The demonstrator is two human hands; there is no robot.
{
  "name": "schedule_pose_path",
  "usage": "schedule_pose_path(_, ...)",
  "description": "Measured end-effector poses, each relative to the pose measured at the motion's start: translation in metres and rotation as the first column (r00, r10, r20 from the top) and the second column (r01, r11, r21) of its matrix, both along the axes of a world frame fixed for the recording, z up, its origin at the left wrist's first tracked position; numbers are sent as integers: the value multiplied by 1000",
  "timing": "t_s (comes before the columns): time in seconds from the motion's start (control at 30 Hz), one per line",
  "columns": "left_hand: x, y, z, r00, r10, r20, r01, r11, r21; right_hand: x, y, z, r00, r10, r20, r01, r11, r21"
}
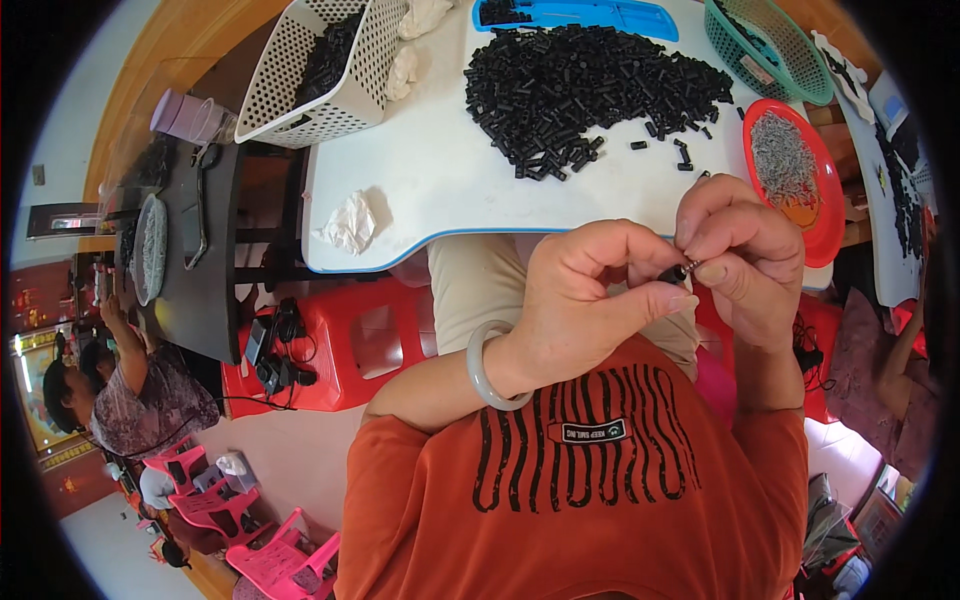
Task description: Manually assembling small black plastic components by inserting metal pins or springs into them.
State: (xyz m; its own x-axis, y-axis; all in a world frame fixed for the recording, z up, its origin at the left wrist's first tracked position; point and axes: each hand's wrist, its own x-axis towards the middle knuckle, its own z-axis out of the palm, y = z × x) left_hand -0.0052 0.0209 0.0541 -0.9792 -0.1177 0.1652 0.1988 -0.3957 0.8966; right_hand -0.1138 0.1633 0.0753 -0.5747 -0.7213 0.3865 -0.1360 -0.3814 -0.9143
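My left hand, with a pale bangle on its wrist, pinches a small black cylinder between thumb and fingers. Against its end my right hand pinches a tiny ridged metal piece; whether it is a screw or a spring I cannot tell. Both hands meet just off the near edge of the white table. A wide heap of black cylinders lies beyond them. To the right, a red plate holds many small silver metal pieces.
A white perforated basket of black parts stands at the left, near crumpled tissue. At the far side are a blue tray and a green basket. Another person sits at the left by a dark table.
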Motion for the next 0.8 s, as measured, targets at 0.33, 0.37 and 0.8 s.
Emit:
schedule_pose_path(0.33, 2, 0, 0, 1000, 11, 25, -12, 1000, 28, 3, -4, -4, 996, -20, -83, 21, 1000, 12)
schedule_pose_path(0.37, 2, 0, 0, 1000, 14, 26, -14, 1000, 28, 3, -5, -5, 995, -18, -99, 20, 1000, 22)
schedule_pose_path(0.8, 7, -10, -13, 989, -30, 144, 4, 984, 180, -51, 11, -36, 879, -380, -286, 448, 865, 227)
